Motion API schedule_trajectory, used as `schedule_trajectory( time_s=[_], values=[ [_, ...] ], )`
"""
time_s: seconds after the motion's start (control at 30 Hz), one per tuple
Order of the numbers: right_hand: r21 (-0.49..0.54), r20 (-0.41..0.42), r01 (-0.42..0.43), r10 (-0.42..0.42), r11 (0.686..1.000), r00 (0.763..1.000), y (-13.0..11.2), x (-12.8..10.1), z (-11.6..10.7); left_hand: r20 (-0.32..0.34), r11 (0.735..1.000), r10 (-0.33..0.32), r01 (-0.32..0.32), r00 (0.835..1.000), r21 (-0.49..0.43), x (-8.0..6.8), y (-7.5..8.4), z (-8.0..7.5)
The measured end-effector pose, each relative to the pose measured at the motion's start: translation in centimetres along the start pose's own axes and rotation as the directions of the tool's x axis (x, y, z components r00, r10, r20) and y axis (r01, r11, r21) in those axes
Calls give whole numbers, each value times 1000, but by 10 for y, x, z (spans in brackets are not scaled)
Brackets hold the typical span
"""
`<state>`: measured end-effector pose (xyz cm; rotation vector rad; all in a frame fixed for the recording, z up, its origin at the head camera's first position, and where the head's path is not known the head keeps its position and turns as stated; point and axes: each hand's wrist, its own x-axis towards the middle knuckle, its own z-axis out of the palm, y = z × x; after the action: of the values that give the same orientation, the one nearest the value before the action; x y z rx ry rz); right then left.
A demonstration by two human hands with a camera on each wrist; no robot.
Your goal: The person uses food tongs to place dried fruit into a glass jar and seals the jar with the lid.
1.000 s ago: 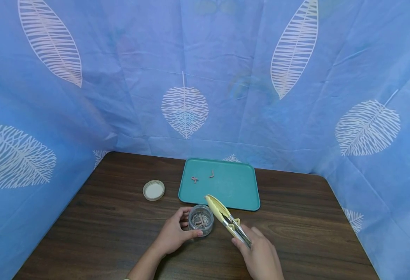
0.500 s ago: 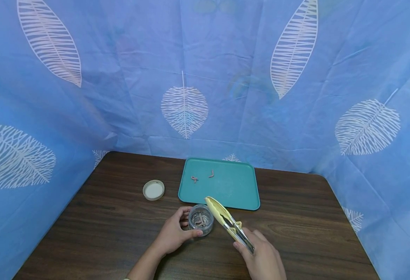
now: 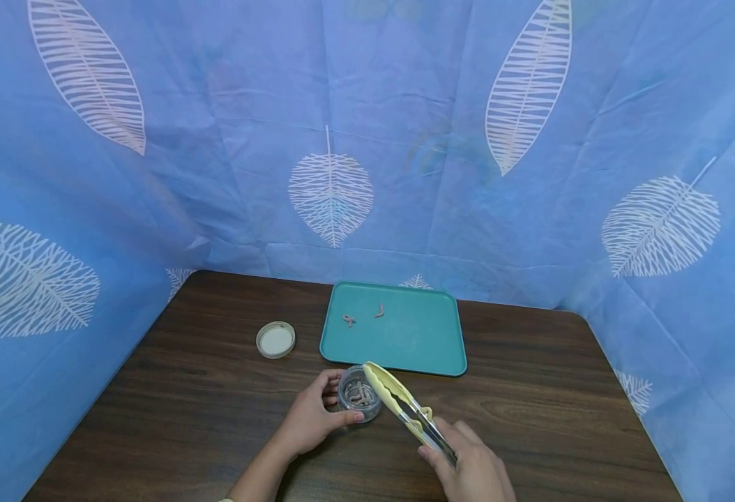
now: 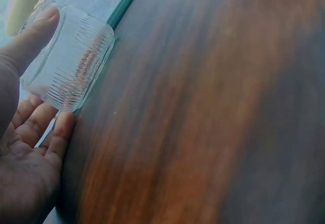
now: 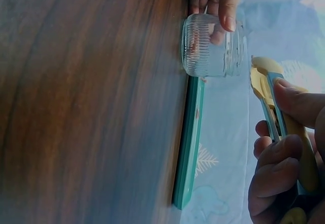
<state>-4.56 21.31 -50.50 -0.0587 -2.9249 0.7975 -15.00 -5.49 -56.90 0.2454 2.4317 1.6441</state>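
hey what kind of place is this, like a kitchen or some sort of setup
Probably a staged recording booth, not a kitchen. Blue leaf-print cloth is hung as a backdrop round three sides of a dark wooden table, which carries only a few props: a teal tray, a small glass jar, its lid and yellow tongs.

Left hand [image 3: 309, 420] grips jar [image 3: 358, 394]; right hand [image 3: 474, 468] holds tongs [image 3: 399, 404].

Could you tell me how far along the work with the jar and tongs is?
Several pink pieces already lie in the jar, held by the left hand. The right hand holds the tongs with tips over the jar's mouth. Two pieces remain on the tray; the lid is off.
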Motion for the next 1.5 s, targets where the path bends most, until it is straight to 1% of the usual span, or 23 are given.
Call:
schedule_trajectory(
  time_s=[0.17, 0.4, 0.57, 0.8, 1.03, 1.17, 1.27, 1.4, 1.5],
  values=[
    [16, 29, -7, 7, 1000, 1000, -2, -2, -1, 1, 1000, -3, 3, 1000, -6, 0, 0, -1],
    [27, 32, 21, -22, 999, 999, -4, -4, 1, 9, 1000, 0, 0, 1000, -1, 2, -3, -1],
    [31, 39, 6, -7, 999, 999, -5, -3, 1, 14, 1000, -11, 11, 1000, -9, 2, -2, -1],
    [-10, 37, -22, 22, 1000, 999, -6, 7, -1, 9, 1000, -9, 9, 1000, -10, 0, -2, -1],
    [-22, 47, -35, 36, 999, 998, -7, 20, 0, 13, 1000, -29, 29, 999, -11, -1, -1, -1],
    [-8, 49, -38, 38, 999, 998, -9, 27, 3, 11, 999, -33, 33, 999, -8, -2, -1, -1],
    [8, 50, -55, 55, 998, 997, -10, 30, 6, 11, 1000, -30, 30, 999, -5, -2, -1, -1],
    [30, 61, -74, 72, 997, 996, -9, 36, 9, 8, 1000, -20, 20, 1000, 1, 0, -2, -1],
    [42, 62, -73, 70, 996, 996, -9, 41, 11, 11, 1000, -19, 19, 1000, 6, 1, -4, -1]
  ],
)
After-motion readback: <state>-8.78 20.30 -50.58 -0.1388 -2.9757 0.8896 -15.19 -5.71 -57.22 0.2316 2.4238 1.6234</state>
